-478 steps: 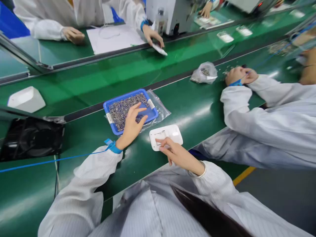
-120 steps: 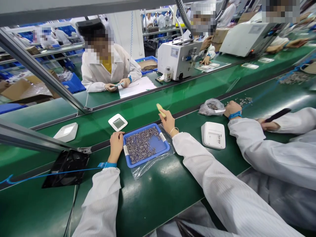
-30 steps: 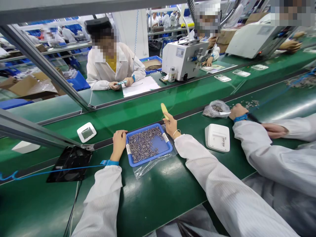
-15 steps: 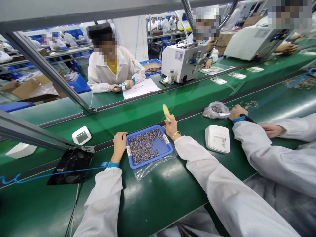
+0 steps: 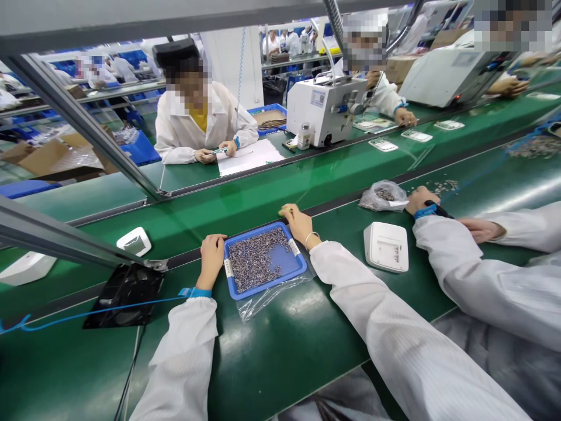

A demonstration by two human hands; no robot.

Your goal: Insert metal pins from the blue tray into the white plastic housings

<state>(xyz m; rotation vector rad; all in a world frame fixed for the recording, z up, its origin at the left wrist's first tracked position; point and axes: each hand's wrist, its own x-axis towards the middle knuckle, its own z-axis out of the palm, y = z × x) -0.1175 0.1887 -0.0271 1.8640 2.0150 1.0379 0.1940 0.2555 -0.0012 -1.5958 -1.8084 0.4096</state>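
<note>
Locate the blue tray (image 5: 283,257) on the green table (image 5: 263,362), partly over a clear plastic bag (image 5: 263,304); it contains small metal parts (image 5: 252,263). The right hand (image 5: 298,223) is closed around a yellow object (image 5: 281,213), mostly hidden, beside the tray's far right corner. The left hand (image 5: 212,257) is palm-down, fingers loosely bent, at the far left corner; whether it grips anything cannot be determined.

CAUTION: Downward pressure on the rim could tip the tray and scatter parts. The loose bag could let it slide. The blue wrist cord (image 5: 169,299), crossing the black fan (image 5: 135,286), could snag if pulled.
</note>
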